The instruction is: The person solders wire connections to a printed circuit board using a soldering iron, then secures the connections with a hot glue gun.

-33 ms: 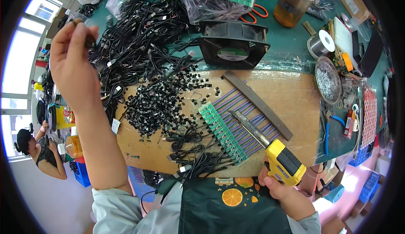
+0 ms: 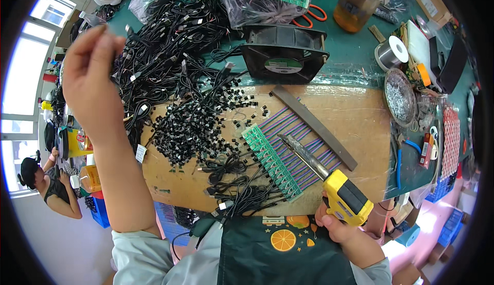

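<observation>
My right hand (image 2: 334, 224) grips a yellow-and-black soldering gun (image 2: 347, 197) by its handle. The gun's metal tip points up and left, over a green circuit board strip (image 2: 271, 162) with purple and teal wires. Across the wires lies a long dark bar (image 2: 314, 127). Raised at the upper left, my left hand (image 2: 92, 87) is beside a large heap of black cables (image 2: 167, 48); its bent fingers are smeared by motion, so their hold is unclear. Small black connector parts (image 2: 188, 128) are piled on the brown board (image 2: 360, 115). Several bundled cables (image 2: 247, 192) touch the strip's near side.
A black box fan (image 2: 283, 53) stands behind the brown board. To the right are a solder wire spool (image 2: 392, 53), a round metal dish (image 2: 400, 97) and blue-handled pliers (image 2: 399, 166). A lidded jar (image 2: 360, 4) stands at the back. Another person (image 2: 49, 182) is at the far left.
My left hand's fingers have shifted slightly right and blurred; the dark thing seen at its fingertips before no longer shows clearly. My right hand and the soldering gun stay put.
</observation>
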The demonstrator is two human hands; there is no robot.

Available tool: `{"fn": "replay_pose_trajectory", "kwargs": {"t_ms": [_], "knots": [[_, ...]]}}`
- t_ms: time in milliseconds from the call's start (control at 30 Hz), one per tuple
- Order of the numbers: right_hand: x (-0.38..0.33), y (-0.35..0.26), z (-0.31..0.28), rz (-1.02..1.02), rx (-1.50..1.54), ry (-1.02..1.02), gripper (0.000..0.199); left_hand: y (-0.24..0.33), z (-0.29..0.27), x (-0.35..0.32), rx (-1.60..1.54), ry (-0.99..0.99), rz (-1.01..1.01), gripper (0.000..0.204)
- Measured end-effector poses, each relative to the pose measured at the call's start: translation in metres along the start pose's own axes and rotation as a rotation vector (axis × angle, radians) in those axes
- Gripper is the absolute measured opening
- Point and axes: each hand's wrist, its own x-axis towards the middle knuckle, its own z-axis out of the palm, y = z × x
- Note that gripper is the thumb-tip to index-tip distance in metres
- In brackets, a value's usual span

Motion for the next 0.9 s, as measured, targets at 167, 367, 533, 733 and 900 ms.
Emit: {"fn": "replay_pose_trajectory", "kwargs": {"t_ms": [167, 367, 533, 733, 900], "knots": [[0.002, -0.006, 0.001, -0.014, 0.019, -0.023, 0.015, 0.026, 0.02, -0.076, 0.543, -0.594, 0.42, 0.02], [-0.004, -0.004, -0.003, 0.022, -0.211, -0.014, 0.014, 0.01, 0.038, -0.15, 0.474, -0.758, 0.143, 0.019], [-0.002, -0.006, -0.005, -0.015, -0.494, -0.114, 0.016, 0.004, 0.039, -0.153, 0.483, -0.793, 0.105, 0.019], [0.004, -0.003, 0.003, -0.085, -0.385, -0.061, 0.025, 0.0, 0.039, -0.154, 0.49, -0.826, 0.078, 0.017], [0.004, -0.003, 0.002, -0.048, -0.337, -0.044, 0.022, 0.003, 0.041, -0.153, 0.494, -0.833, 0.072, 0.017]]}}
